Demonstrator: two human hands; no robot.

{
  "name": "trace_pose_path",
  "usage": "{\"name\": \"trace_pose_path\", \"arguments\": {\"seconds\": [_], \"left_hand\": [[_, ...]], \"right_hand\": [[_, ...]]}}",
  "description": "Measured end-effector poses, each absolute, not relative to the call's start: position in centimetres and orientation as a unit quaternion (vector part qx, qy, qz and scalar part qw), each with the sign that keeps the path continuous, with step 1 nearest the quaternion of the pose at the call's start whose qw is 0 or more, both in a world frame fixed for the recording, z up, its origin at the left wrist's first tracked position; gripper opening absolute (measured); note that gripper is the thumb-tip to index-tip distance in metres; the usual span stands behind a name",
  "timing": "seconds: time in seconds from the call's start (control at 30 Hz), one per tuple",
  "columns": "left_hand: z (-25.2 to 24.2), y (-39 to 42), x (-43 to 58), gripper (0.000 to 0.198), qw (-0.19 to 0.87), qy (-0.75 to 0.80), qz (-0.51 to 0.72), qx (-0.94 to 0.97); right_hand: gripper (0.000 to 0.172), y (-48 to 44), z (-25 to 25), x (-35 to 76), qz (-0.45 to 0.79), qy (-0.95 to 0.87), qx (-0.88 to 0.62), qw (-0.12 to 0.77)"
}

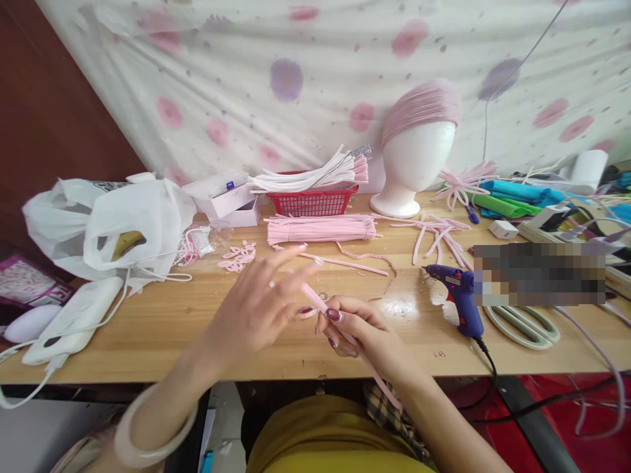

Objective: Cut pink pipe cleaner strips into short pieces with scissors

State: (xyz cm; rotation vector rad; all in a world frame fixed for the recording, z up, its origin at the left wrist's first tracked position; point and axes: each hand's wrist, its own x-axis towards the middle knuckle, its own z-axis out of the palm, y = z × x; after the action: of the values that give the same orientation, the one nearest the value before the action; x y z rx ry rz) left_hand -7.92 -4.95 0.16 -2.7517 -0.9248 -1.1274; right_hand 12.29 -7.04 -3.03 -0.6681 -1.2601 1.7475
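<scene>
My right hand (355,326) is closed on a pink pipe cleaner (315,301) over the front of the wooden table (162,322). The stem runs from the fingertips down past my wrist. My left hand (256,303) hovers just left of it, fingers spread and blurred, their tips near the stem's upper end. A small pink piece lies on the table just under the fingers. A bundle of pink pipe cleaners (320,230) lies further back.
A blue glue gun (461,295) stands to the right, its cord running off the front edge, with scissors (522,325) beside it. A red basket (313,200), a foam head with a pink cap (417,157), white bags (113,226) and boxes line the back.
</scene>
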Motion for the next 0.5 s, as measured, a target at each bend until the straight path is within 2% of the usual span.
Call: {"name": "trace_pose_path", "arguments": {"seconds": [0.07,0.17,0.37,0.5], "left_hand": [[1.6,-4.6,-8.0,0.038,0.159,-0.230,-0.254,-0.926],[2.9,-4.1,-7.3,0.024,0.251,-0.162,-0.193,-0.934],[3.0,-3.0,-6.4,0.031,0.212,-0.155,-0.198,-0.945],[2.9,-2.8,-6.8,0.028,0.197,-0.147,-0.208,-0.947]], "right_hand": [[0.025,-6.6,-2.6,12.6,0.727,-0.492,-0.256,0.404],[0.023,-5.8,-2.0,13.2,0.766,-0.464,-0.236,0.377],[0.018,-4.3,-1.5,14.4,0.838,-0.412,-0.195,0.300],[0.019,-3.7,-1.3,14.4,0.876,-0.380,-0.159,0.252]]}}
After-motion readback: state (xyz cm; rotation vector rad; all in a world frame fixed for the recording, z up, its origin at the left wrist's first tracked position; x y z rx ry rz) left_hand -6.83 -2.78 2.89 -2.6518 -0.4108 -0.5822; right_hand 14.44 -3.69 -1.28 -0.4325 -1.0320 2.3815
